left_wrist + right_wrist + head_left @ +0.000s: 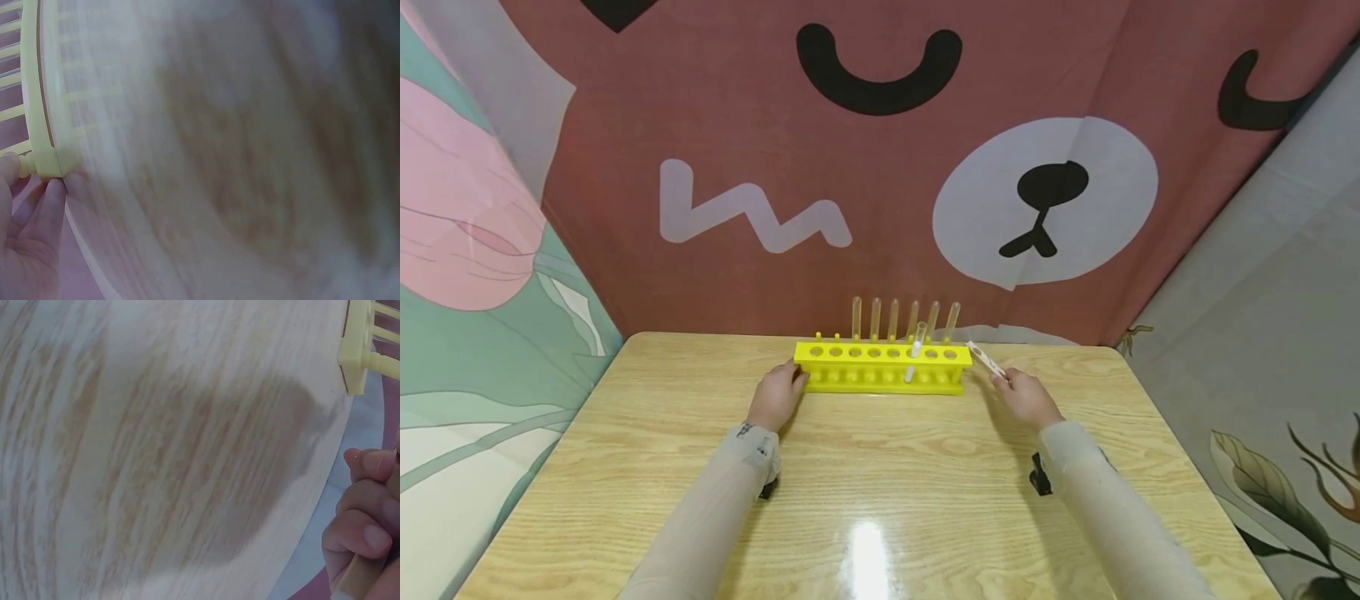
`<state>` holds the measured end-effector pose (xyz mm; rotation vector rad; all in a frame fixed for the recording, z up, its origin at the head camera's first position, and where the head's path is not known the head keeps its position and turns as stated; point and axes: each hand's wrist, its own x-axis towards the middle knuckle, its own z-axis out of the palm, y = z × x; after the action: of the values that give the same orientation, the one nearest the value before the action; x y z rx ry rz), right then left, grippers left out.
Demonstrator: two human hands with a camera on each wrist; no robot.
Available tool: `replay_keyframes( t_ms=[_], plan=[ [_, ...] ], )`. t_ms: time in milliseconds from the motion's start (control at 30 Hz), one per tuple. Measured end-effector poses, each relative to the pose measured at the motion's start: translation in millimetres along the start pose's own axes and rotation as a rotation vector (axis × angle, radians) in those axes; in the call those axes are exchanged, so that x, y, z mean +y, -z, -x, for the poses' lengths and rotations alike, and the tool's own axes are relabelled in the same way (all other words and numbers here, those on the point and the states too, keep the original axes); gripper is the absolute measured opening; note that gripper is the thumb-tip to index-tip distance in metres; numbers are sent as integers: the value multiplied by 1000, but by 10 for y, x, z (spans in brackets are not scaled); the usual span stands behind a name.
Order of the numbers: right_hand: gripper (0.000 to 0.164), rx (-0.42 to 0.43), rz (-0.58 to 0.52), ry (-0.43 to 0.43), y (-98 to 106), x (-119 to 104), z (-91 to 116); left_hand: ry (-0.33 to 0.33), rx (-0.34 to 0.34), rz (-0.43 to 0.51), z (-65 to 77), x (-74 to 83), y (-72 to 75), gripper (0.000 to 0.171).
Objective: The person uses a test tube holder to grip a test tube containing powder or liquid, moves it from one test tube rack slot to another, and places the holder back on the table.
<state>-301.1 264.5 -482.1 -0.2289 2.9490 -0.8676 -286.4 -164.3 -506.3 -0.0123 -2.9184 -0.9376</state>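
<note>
A yellow test tube rack stands near the far edge of the table. My left hand grips its left end, thumb and fingers around the lower corner in the left wrist view. One tube with white contents leans in a hole right of the middle. Several clear test tubes rise upside down along the back row. My right hand holds a wooden test tube clamp, its tip close by the rack's upper right corner. In the right wrist view, curled fingers wrap the clamp's handle.
The wood-grain table reaches back to a reddish-brown cartoon curtain. Two bare pegs show at the rack's back left. Floral cloths hang at both sides. Black wrist straps show below the sleeves.
</note>
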Motion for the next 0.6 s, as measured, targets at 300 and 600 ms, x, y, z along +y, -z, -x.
replay_keyframes(
  t_ms=[300,600],
  plan=[
    [32,-24,9,14,-39,51,22,1,1,2,-10,-14,-9,41],
    [35,-61,-6,-30,-60,73,36,-14,1,-5,-16,-24,-13,41]
  ],
)
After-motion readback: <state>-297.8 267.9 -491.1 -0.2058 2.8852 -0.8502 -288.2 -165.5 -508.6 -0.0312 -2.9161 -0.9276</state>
